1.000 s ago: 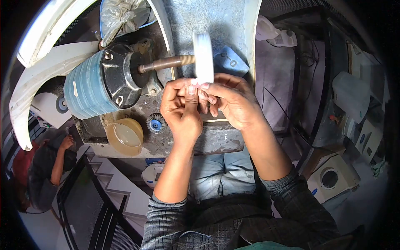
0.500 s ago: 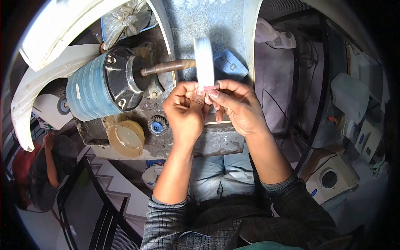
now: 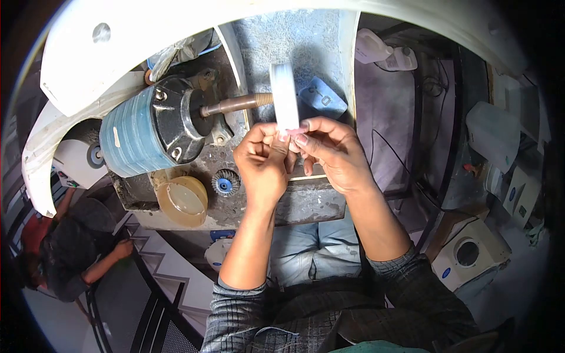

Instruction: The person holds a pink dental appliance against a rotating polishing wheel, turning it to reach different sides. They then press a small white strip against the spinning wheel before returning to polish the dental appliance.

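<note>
A white buffing wheel (image 3: 285, 97) sits on the threaded end of a brown shaft (image 3: 235, 105), which comes out of a blue-and-black motor (image 3: 135, 132). Just under the wheel's lower edge, a small pink piece (image 3: 297, 131) is pinched between my two hands; fingers cover most of it, so its kind does not show. My left hand (image 3: 262, 162) closes on it from the left with bent fingers. From the other side my right hand (image 3: 340, 156) grips it, thumb and forefinger close together. The piece appears to touch the wheel's lower rim.
A yellowish bowl of cloudy liquid (image 3: 166, 203) and a black bristle wheel with a blue hub (image 3: 225, 183) stand on the bench, left of my hands. Behind the wheel lies a blue box (image 3: 332, 105). A white curved hood (image 3: 176, 23) arches overhead. Another person (image 3: 76, 247) sits at far left.
My view has tilted slightly, so more of the white hood shows. Both hands stay at the wheel's lower edge with the pink piece. The other person's arm has moved.
</note>
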Demonstrator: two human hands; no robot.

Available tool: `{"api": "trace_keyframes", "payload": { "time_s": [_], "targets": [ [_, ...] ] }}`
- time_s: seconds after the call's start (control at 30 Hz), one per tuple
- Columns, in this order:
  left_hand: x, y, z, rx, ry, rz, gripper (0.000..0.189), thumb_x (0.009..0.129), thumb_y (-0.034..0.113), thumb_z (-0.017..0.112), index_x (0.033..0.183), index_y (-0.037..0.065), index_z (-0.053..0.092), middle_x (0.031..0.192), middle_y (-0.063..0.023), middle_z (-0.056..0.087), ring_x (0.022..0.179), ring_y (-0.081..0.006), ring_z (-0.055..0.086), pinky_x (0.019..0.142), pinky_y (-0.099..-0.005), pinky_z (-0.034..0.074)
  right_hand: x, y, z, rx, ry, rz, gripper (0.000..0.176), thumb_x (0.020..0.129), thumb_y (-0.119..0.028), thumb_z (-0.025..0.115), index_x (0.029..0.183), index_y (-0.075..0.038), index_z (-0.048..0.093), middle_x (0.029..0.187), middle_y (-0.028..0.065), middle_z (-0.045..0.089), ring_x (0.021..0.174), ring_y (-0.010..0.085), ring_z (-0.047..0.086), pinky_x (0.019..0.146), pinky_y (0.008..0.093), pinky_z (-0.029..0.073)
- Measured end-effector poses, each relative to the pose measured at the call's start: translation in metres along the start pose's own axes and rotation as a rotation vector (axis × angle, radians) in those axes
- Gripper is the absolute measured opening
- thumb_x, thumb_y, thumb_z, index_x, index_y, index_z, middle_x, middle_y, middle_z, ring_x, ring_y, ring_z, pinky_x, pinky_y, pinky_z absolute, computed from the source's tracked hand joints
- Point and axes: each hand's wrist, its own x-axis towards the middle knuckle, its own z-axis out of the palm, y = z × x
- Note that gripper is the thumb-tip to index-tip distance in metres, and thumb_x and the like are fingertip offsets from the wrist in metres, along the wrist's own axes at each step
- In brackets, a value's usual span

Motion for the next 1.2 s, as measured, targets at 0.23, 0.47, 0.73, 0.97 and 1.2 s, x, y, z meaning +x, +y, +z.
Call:
{"api": "trace_keyframes", "payload": {
  "time_s": [0.23, 0.47, 0.73, 0.97, 1.2],
  "targets": [
    [0.001, 0.002, -0.002, -0.081, -0.051, 0.046, 0.007, 0.087, -0.001, 0.053, 0.083, -0.005, 0.058, 0.065, -0.0084, 0.060, 0.040, -0.0067, 0.044, 0.037, -0.0186, 0.032, -0.001, 0.002, 0.000, -0.026, 0.027, -0.058, 0.013, 0.084, -0.005, 0.060, 0.095, 0.002, 0.059, 0.082, 0.0087, 0.063, 0.067, 0.0117, 0.060, 0.045, 0.0226, 0.047],
    [0.005, 0.006, -0.005, -0.114, -0.029, -0.002, 0.008, 0.086, -0.001, 0.053, 0.082, -0.006, 0.058, 0.063, -0.0087, 0.060, 0.038, -0.0064, 0.040, 0.036, -0.0193, 0.028, 0.001, 0.006, 0.003, -0.023, 0.011, -0.058, 0.011, 0.085, -0.006, 0.060, 0.093, 0.002, 0.060, 0.080, 0.0075, 0.062, 0.063, 0.0104, 0.058, 0.044, 0.0219, 0.046],
    [0.003, 0.004, -0.006, -0.150, -0.044, 0.010, 0.008, 0.087, 0.000, 0.054, 0.085, -0.005, 0.060, 0.063, -0.0076, 0.061, 0.038, -0.0055, 0.043, 0.035, -0.0183, 0.030, 0.001, 0.005, 0.006, -0.035, 0.029, -0.041, 0.011, 0.085, -0.007, 0.060, 0.092, 0.001, 0.060, 0.078, 0.0060, 0.062, 0.059, 0.0087, 0.056, 0.045, 0.0206, 0.045],
    [-0.025, 0.020, -0.017, -0.092, -0.098, 0.171, 0.009, 0.088, 0.002, 0.054, 0.092, -0.006, 0.055, 0.076, -0.0138, 0.063, 0.044, -0.0090, 0.048, 0.037, -0.0189, 0.037, -0.021, 0.001, 0.022, -0.126, -0.085, -0.171, 0.014, 0.084, -0.007, 0.063, 0.093, 0.003, 0.058, 0.078, 0.0054, 0.060, 0.059, 0.0069, 0.056, 0.046, 0.0195, 0.045],
    [-0.044, 0.029, -0.014, -0.117, -0.105, 0.228, 0.009, 0.086, 0.000, 0.056, 0.094, -0.005, 0.055, 0.075, -0.0138, 0.062, 0.047, -0.0098, 0.051, 0.040, -0.0198, 0.040, -0.037, -0.010, 0.025, -0.290, -0.130, -0.344, 0.014, 0.083, -0.005, 0.063, 0.092, 0.004, 0.058, 0.087, 0.0075, 0.056, 0.068, 0.0083, 0.057, 0.049, 0.0196, 0.047]
  ]
}}
